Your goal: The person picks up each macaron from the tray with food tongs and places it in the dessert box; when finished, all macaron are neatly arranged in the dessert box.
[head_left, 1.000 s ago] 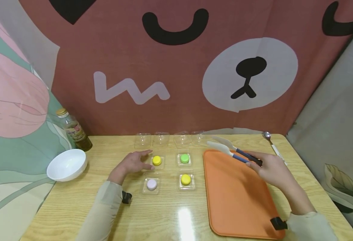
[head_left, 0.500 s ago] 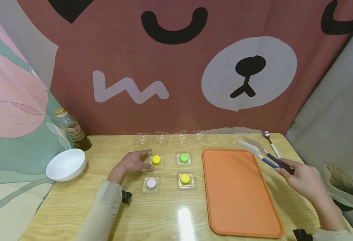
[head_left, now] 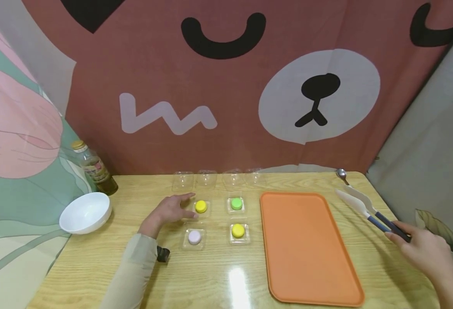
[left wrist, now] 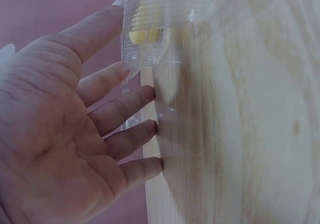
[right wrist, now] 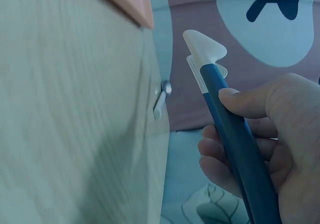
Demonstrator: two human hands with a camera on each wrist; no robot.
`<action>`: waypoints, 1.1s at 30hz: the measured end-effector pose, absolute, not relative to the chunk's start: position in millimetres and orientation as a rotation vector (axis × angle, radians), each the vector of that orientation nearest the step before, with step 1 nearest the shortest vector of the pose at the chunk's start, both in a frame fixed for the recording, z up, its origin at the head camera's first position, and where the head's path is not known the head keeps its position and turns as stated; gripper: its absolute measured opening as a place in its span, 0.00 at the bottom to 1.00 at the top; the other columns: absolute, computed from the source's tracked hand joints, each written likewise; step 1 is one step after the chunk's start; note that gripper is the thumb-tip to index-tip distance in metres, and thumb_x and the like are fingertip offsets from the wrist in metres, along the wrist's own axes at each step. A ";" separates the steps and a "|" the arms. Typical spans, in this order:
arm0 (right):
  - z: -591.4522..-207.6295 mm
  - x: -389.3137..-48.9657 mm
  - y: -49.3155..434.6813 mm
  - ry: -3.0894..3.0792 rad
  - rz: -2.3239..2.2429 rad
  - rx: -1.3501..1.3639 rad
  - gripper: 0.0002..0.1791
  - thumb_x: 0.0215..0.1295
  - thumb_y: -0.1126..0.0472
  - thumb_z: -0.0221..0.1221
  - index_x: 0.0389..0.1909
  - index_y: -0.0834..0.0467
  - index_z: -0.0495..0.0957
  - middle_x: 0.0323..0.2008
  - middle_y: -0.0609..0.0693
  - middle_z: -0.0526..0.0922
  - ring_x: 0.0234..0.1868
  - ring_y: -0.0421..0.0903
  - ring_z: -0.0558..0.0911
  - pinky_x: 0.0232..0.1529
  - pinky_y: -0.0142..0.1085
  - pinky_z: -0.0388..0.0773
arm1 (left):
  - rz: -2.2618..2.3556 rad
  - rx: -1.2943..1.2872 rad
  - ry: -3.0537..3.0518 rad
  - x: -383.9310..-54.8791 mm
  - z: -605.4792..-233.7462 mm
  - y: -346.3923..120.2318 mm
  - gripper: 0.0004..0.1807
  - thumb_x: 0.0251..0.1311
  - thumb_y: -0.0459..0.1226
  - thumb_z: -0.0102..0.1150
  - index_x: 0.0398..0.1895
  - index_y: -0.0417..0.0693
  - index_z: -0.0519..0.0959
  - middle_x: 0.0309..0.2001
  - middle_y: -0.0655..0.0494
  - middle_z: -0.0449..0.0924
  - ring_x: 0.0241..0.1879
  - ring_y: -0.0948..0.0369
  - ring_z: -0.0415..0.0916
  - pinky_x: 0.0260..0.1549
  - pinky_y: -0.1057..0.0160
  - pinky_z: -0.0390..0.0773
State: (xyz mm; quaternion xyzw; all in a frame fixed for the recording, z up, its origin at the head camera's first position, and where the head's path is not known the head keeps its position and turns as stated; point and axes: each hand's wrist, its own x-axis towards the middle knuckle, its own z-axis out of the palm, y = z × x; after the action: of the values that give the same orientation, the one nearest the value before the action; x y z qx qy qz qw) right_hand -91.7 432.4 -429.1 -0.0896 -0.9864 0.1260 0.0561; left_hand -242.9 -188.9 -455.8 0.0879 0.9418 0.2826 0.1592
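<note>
My right hand (head_left: 423, 249) grips a pair of tongs (right wrist: 230, 119) with blue handles and pale flat tips, held over the table right of the orange tray (head_left: 311, 253). The tongs' tips are apart with nothing between them. At the table's middle my left hand (head_left: 170, 209) has its fingers spread, thumb and forefinger either side of a clear plastic box (left wrist: 145, 59) with a yellow macaron (head_left: 201, 206) in it. Similar boxes hold a green macaron (head_left: 236, 203), another yellow macaron (head_left: 238, 230) and a lilac macaron (head_left: 194, 237).
Several clear plastic lids (head_left: 207, 178) stand in a row at the back edge. A white bowl (head_left: 85, 212) and an oil bottle (head_left: 98, 171) are at the left. At the back right lies a spoon (head_left: 341, 174). A printed cloth (head_left: 226, 150) hangs behind the table.
My right hand has carried the tongs from over the tray out to the right and nearer me. The left hand has stayed by the yellow macaron's box.
</note>
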 end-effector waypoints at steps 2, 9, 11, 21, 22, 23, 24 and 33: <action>-431.5 -89.1 435.7 -3.007 0.376 -0.283 0.34 0.74 0.44 0.56 0.60 0.74 0.73 0.11 0.46 0.62 0.18 0.46 0.62 0.22 0.37 0.55 | 0.822 0.247 2.691 -242.3 -455.2 -189.2 0.46 0.55 0.55 0.73 0.77 0.62 0.65 0.76 0.43 0.63 0.76 0.40 0.57 0.73 0.37 0.62; -446.7 -86.6 437.7 -3.023 0.358 -0.261 0.31 0.73 0.48 0.58 0.59 0.73 0.74 0.11 0.44 0.59 0.17 0.45 0.60 0.21 0.37 0.53 | 0.841 0.267 2.702 -241.7 -453.8 -189.9 0.46 0.54 0.55 0.73 0.76 0.60 0.66 0.76 0.42 0.64 0.76 0.40 0.58 0.73 0.38 0.62; -450.4 -85.3 437.2 -3.015 0.352 -0.240 0.29 0.72 0.50 0.59 0.58 0.73 0.75 0.11 0.44 0.59 0.17 0.45 0.60 0.21 0.37 0.53 | 0.839 0.271 2.701 -241.8 -454.5 -190.1 0.46 0.54 0.55 0.73 0.76 0.60 0.66 0.75 0.42 0.64 0.76 0.40 0.58 0.73 0.37 0.62; -455.0 -85.0 438.3 -3.030 0.342 -0.237 0.29 0.69 0.52 0.62 0.56 0.74 0.76 0.14 0.47 0.70 0.22 0.49 0.66 0.23 0.39 0.57 | 0.819 0.263 2.702 -242.8 -452.6 -189.8 0.46 0.54 0.56 0.73 0.77 0.63 0.65 0.76 0.43 0.64 0.76 0.40 0.58 0.72 0.37 0.62; -455.4 -84.8 438.4 -3.041 0.346 -0.243 0.29 0.69 0.51 0.62 0.56 0.74 0.76 0.15 0.47 0.71 0.22 0.49 0.66 0.23 0.39 0.58 | 0.818 0.264 2.701 -242.9 -452.4 -189.7 0.46 0.54 0.56 0.74 0.77 0.63 0.65 0.76 0.43 0.64 0.76 0.40 0.58 0.72 0.37 0.62; -456.0 -84.6 438.4 -3.043 0.350 -0.242 0.29 0.69 0.51 0.62 0.56 0.74 0.76 0.16 0.50 0.73 0.22 0.50 0.68 0.23 0.40 0.60 | 0.819 0.264 2.700 -243.0 -452.4 -189.5 0.46 0.54 0.55 0.74 0.77 0.63 0.65 0.76 0.43 0.64 0.76 0.41 0.58 0.72 0.37 0.62; -457.0 -84.6 438.8 -3.050 0.355 -0.244 0.30 0.69 0.50 0.62 0.56 0.74 0.76 0.17 0.52 0.76 0.23 0.50 0.69 0.22 0.40 0.61 | 0.814 0.267 2.701 -243.2 -452.7 -189.5 0.46 0.54 0.55 0.74 0.77 0.63 0.65 0.76 0.43 0.64 0.76 0.40 0.58 0.72 0.37 0.63; -463.6 -88.1 440.9 -3.110 0.364 -0.277 0.32 0.67 0.48 0.64 0.56 0.73 0.77 0.32 0.68 0.84 0.26 0.55 0.78 0.25 0.50 0.71 | 0.800 0.270 2.702 -243.0 -454.1 -189.2 0.46 0.55 0.55 0.73 0.77 0.62 0.65 0.75 0.43 0.64 0.75 0.39 0.58 0.71 0.36 0.63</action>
State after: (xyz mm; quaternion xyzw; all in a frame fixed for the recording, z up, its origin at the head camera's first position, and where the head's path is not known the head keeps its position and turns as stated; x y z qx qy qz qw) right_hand -88.1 440.9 -463.6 -0.0881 -0.9893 0.1159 -0.0009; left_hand -243.0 -189.2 -454.1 0.0943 0.9430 0.2792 0.1547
